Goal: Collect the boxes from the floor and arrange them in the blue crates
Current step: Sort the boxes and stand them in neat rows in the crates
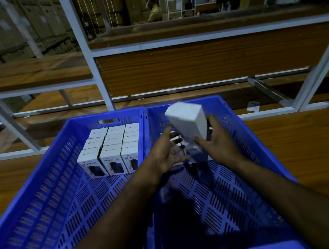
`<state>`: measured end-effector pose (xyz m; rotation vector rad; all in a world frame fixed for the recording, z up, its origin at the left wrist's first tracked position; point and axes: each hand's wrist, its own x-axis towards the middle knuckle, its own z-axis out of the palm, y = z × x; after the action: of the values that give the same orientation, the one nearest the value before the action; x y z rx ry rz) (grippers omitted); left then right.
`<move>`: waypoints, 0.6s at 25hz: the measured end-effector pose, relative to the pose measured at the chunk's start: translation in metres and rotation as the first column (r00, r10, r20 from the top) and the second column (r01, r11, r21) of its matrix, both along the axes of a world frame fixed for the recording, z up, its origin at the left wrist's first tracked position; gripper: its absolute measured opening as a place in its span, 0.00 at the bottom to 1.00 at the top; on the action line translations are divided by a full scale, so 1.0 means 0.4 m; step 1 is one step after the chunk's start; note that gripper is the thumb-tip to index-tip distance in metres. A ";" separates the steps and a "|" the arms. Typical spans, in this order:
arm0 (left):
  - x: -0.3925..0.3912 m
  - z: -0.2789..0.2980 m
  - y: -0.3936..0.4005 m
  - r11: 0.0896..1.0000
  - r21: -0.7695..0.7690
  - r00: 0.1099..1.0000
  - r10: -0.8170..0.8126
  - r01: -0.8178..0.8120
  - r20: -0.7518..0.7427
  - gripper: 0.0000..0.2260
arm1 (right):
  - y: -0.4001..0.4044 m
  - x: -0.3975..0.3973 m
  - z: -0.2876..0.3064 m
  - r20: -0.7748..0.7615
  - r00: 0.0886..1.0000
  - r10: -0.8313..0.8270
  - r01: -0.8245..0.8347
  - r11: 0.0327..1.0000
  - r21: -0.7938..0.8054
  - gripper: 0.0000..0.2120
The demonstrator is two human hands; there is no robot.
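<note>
Wooden boards in a white metal frame fill the background, and two blue crates are set side by side on a wooden surface in front of them.

Over the right crate a white box is held in the air, tilted, with its plain white faces turned toward the camera. It is blurred, so no print can be read on it. The right hand is curled round its lower right side, thumb on the near face and fingers behind. The left hand is seen at seven o'clock from the box with fingers spread and palm turned up, fingertips at the box's lower left edge; whether they touch it cannot be told.

In the left crate, at nine o'clock from the held box, nine matching white boxes are packed upright in three rows of three against the far right corner, touching one another. "HALLEY 20K" is printed on the near faces of the front row.

At two o'clock a small white paper is seen lying on a lower board. At twelve o'clock, far off, a person in a yellow shirt is seen.
</note>
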<state>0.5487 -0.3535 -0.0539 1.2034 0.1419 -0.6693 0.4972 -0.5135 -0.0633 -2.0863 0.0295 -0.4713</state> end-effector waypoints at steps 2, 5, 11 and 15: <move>0.011 -0.001 0.008 0.988 -0.153 0.994 -0.032 0.016 -0.101 0.32 | -0.014 0.001 0.006 0.139 0.990 -0.020 0.052 0.972 -0.228 0.26; 0.011 0.002 0.014 0.976 -0.208 0.994 -0.075 0.058 -0.074 0.30 | -0.036 0.012 0.012 0.267 0.964 -0.005 0.119 0.903 -0.413 0.26; 0.006 0.001 0.002 0.993 -0.075 0.991 -0.079 0.088 0.109 0.22 | -0.032 0.009 0.017 0.092 0.992 -0.091 0.096 0.994 -0.054 0.27; 0.009 -0.002 0.006 0.994 0.016 0.973 -0.108 0.107 0.205 0.25 | -0.058 0.036 0.024 -0.081 0.968 -0.236 0.249 0.887 0.388 0.23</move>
<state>0.5523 -0.3512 -0.0549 1.2839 -0.0953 -0.6343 0.5117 -0.5366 -0.0539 -1.6941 0.3807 -0.5336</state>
